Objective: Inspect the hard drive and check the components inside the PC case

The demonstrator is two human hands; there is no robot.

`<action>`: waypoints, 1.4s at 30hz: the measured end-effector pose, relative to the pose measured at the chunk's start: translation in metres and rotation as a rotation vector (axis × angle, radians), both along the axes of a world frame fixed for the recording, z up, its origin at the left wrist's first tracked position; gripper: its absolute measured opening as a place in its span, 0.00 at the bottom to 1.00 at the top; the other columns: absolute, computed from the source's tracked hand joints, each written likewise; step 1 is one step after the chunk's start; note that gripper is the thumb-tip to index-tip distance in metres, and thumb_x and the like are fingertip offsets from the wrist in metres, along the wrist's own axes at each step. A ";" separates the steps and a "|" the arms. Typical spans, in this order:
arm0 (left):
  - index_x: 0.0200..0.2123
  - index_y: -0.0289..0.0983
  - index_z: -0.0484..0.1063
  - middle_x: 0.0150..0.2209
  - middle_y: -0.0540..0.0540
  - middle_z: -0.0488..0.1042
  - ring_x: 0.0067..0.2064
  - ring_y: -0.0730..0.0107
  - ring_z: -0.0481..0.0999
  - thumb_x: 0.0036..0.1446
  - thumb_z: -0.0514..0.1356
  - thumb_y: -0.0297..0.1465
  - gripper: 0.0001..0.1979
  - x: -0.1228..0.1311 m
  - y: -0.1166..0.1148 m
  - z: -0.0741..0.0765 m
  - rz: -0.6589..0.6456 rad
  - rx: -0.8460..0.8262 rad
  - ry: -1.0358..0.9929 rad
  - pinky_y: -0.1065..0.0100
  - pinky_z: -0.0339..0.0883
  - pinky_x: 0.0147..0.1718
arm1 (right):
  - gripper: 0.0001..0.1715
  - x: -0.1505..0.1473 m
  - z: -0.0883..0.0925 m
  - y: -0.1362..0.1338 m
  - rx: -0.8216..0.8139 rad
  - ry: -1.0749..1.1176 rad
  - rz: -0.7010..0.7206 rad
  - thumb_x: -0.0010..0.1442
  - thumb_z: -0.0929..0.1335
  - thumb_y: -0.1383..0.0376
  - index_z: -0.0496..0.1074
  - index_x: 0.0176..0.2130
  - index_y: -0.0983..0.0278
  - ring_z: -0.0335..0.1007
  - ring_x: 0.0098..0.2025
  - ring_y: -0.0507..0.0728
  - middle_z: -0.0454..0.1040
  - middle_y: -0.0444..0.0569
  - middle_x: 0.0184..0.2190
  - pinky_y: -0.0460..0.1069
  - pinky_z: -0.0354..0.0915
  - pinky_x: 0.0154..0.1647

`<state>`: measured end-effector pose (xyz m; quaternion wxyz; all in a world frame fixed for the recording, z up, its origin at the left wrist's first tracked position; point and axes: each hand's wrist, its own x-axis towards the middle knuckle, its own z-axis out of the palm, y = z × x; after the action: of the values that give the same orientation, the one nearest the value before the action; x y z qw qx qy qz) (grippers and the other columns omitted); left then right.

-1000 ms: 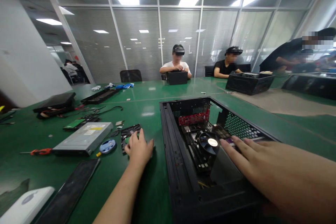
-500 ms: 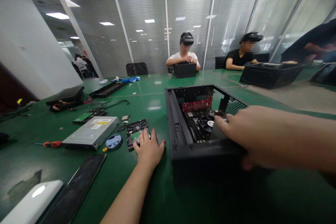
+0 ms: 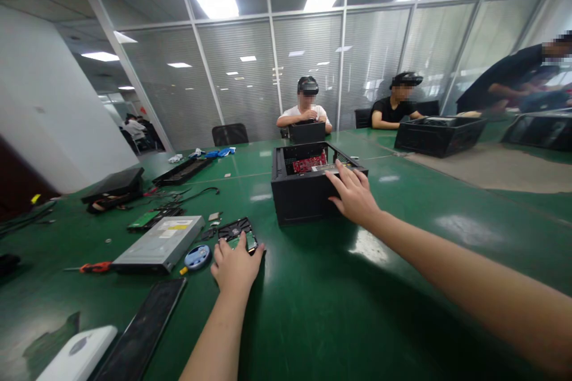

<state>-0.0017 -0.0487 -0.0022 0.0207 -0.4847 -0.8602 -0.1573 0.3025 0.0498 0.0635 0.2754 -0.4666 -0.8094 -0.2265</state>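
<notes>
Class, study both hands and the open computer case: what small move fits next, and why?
Probably curl the left hand around the small black drive part beneath its fingers and lift it. That hand lies flat on the part, not gripping, while the right hand rests on the near top edge of the computer case.

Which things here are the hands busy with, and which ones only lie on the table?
In use: right hand on the black computer case; left hand on the small drive bracket.
Lying about: silver disc drive, red screwdriver, blue round disc, dark flat panel, white device.
</notes>
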 end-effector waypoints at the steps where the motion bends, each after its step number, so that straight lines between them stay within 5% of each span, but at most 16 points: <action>1: 0.63 0.45 0.64 0.67 0.28 0.54 0.68 0.34 0.51 0.54 0.49 0.58 0.39 -0.001 0.000 0.001 0.000 0.001 -0.001 0.38 0.55 0.56 | 0.35 0.000 -0.010 -0.011 -0.010 0.046 0.000 0.63 0.64 0.63 0.56 0.67 0.64 0.41 0.72 0.66 0.43 0.62 0.71 0.63 0.45 0.65; 8: 0.60 0.50 0.68 0.66 0.35 0.57 0.66 0.35 0.55 0.54 0.52 0.54 0.33 -0.005 0.003 0.003 -0.029 -0.013 0.028 0.40 0.58 0.55 | 0.45 0.018 -0.060 -0.059 -0.202 0.179 0.188 0.59 0.64 0.64 0.44 0.70 0.61 0.42 0.72 0.63 0.41 0.59 0.72 0.62 0.49 0.64; 12: 0.61 0.48 0.65 0.65 0.34 0.58 0.64 0.35 0.58 0.50 0.53 0.59 0.39 -0.011 0.006 0.000 -0.001 0.002 0.042 0.43 0.60 0.54 | 0.42 0.044 -0.064 -0.057 -0.216 0.309 0.286 0.59 0.64 0.66 0.48 0.69 0.59 0.50 0.69 0.64 0.45 0.58 0.71 0.63 0.53 0.63; 17: 0.64 0.31 0.57 0.59 0.23 0.62 0.59 0.31 0.64 0.47 0.46 0.66 0.53 -0.010 0.008 -0.003 0.112 0.040 0.053 0.45 0.60 0.54 | 0.37 0.060 -0.066 -0.042 -0.242 0.500 0.295 0.58 0.66 0.67 0.56 0.64 0.59 0.65 0.61 0.63 0.53 0.56 0.69 0.61 0.60 0.61; 23: 0.59 0.30 0.60 0.55 0.25 0.67 0.58 0.33 0.65 0.47 0.51 0.62 0.48 -0.007 0.006 0.006 0.125 -0.041 0.076 0.47 0.61 0.53 | 0.33 0.048 -0.079 -0.035 -0.396 0.500 0.401 0.59 0.66 0.67 0.59 0.63 0.60 0.65 0.61 0.63 0.54 0.55 0.69 0.61 0.62 0.62; 29: 0.61 0.33 0.56 0.54 0.28 0.68 0.55 0.35 0.68 0.43 0.58 0.56 0.47 0.002 -0.008 0.025 -0.158 -0.222 0.057 0.48 0.64 0.50 | 0.32 0.049 -0.081 -0.038 -0.521 0.463 0.460 0.60 0.66 0.66 0.60 0.63 0.58 0.67 0.59 0.61 0.52 0.53 0.69 0.60 0.66 0.59; 34: 0.65 0.34 0.51 0.55 0.28 0.66 0.57 0.36 0.67 0.43 0.59 0.54 0.50 0.014 -0.019 0.031 -0.262 -0.304 0.065 0.48 0.65 0.50 | 0.31 0.046 -0.083 -0.034 -0.553 0.455 0.476 0.59 0.66 0.66 0.62 0.61 0.59 0.70 0.56 0.62 0.55 0.55 0.68 0.61 0.67 0.57; 42: 0.67 0.35 0.50 0.59 0.32 0.62 0.59 0.40 0.64 0.43 0.62 0.46 0.49 0.041 -0.036 0.031 -0.570 -0.282 -0.006 0.46 0.62 0.56 | 0.33 0.041 -0.078 -0.037 -0.655 0.399 0.504 0.58 0.70 0.62 0.63 0.61 0.61 0.71 0.55 0.62 0.75 0.54 0.53 0.60 0.66 0.57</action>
<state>0.0397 -0.0843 0.0289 -0.0940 -0.7038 -0.7031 -0.0374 0.3435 0.0128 -0.0146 0.3102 -0.3521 -0.8578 0.2095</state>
